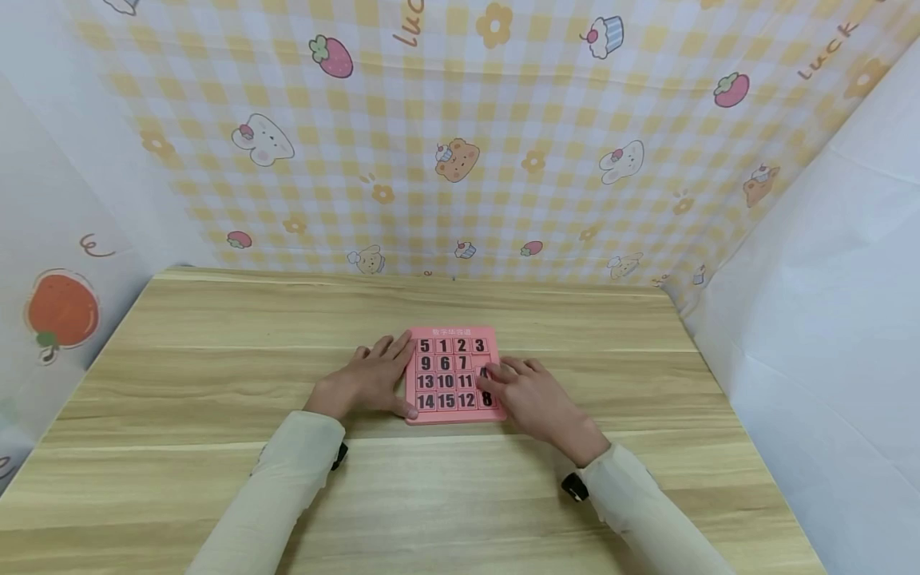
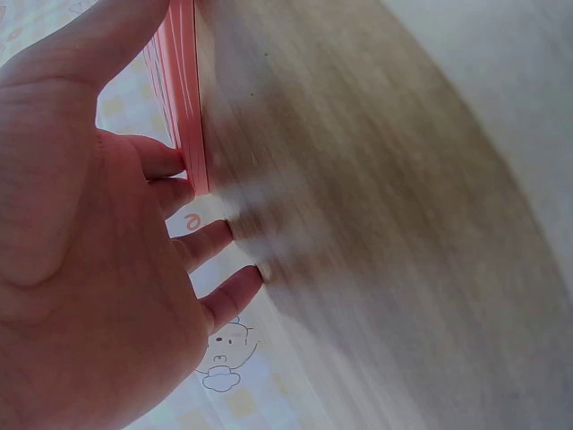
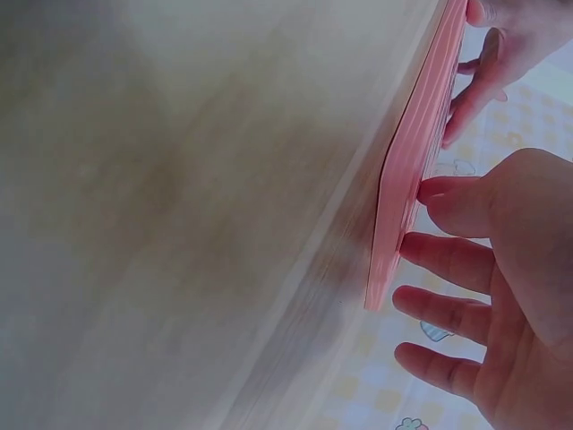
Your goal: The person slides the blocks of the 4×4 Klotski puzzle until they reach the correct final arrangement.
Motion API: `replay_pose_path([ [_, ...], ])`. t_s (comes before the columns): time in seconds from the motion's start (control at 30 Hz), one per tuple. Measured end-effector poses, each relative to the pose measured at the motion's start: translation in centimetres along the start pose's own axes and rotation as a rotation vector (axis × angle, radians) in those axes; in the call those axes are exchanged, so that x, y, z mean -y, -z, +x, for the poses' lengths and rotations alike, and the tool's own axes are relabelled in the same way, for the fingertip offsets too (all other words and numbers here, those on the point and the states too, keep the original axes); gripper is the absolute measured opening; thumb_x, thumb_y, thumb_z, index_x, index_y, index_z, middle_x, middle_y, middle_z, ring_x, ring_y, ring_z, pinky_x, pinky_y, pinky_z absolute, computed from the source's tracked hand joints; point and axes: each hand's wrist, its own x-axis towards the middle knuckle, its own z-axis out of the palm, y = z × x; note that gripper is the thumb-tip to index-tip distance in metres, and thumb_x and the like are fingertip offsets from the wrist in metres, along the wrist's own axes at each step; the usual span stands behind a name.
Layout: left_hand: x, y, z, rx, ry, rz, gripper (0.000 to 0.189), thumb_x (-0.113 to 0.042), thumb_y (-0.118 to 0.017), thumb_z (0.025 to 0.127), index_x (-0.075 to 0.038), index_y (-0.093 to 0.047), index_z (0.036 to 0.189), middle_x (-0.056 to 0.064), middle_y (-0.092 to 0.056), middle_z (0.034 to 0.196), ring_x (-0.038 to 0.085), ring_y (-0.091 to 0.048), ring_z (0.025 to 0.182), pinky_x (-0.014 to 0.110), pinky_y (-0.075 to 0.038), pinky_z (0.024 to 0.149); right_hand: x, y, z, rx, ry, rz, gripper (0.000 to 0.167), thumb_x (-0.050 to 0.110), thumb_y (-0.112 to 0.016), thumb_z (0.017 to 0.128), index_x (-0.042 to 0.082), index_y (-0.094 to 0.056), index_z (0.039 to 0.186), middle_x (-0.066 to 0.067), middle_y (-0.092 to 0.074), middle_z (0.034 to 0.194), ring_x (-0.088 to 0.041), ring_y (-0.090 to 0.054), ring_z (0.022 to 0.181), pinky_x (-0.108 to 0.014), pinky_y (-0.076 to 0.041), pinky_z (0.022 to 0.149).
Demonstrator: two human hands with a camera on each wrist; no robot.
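Note:
A pink sliding number puzzle (image 1: 453, 374) with black numerals lies flat on the wooden table (image 1: 216, 335), at its middle. My left hand (image 1: 377, 374) lies flat against the puzzle's left edge, fingers straight and thumb at the near left corner. In the left wrist view the left hand (image 2: 107, 269) touches the puzzle's pink rim (image 2: 186, 107) with its fingertips. My right hand (image 1: 517, 387) rests on the puzzle's right side, its fingers covering tiles in the right column. In the right wrist view the right hand (image 3: 501, 296) reaches its straight fingers over the puzzle (image 3: 414, 170).
A yellow checked cloth (image 1: 460, 160) with cartoon prints hangs behind the table. White sheeting (image 1: 826, 319) closes the right side, and more printed sheeting closes the left. Bare wood (image 2: 376, 224) surrounds the puzzle on all sides.

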Motion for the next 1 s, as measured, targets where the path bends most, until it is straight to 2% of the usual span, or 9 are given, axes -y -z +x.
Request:
replay_pose_path([
  [0.3, -0.1, 0.1, -0.1, 0.000, 0.006, 0.002, 0.119, -0.056, -0.078, 0.077, -0.003, -0.009, 0.159, 0.012, 0.000, 0.168, 0.040, -0.004, 0.152, 0.062, -0.011, 0.119, -0.2, -0.1, 0.5, -0.022, -0.024, 0.057, 0.035, 0.022, -0.061, 0.098, 0.024, -0.063, 0.133, -0.008, -0.062, 0.137, -0.034, -0.057, 0.125, -0.054, -0.050, 0.097],
  [0.67, 0.0, -0.1, 0.0, 0.007, 0.004, -0.001, 0.118, -0.055, -0.078, 0.078, -0.003, -0.010, 0.159, 0.011, 0.001, 0.168, 0.041, -0.003, 0.152, 0.062, -0.009, 0.120, -0.3, 0.1, 1.0, 0.081, -0.078, 0.080, 0.041, 0.021, -0.054, 0.102, 0.024, -0.055, 0.143, -0.007, -0.053, 0.147, -0.034, -0.050, 0.134, -0.053, -0.044, 0.106],
  [1.0, 0.0, 0.0, 0.0, 0.006, 0.006, -0.004, 0.118, -0.055, -0.078, 0.077, -0.003, -0.010, 0.159, 0.011, 0.001, 0.168, 0.040, -0.002, 0.152, 0.062, -0.009, 0.120, -0.5, -0.2, 1.2, 0.066, -0.080, 0.074, 0.043, 0.024, -0.057, 0.100, 0.024, -0.055, 0.143, -0.006, -0.053, 0.148, -0.032, -0.049, 0.135, -0.053, -0.045, 0.105],
])
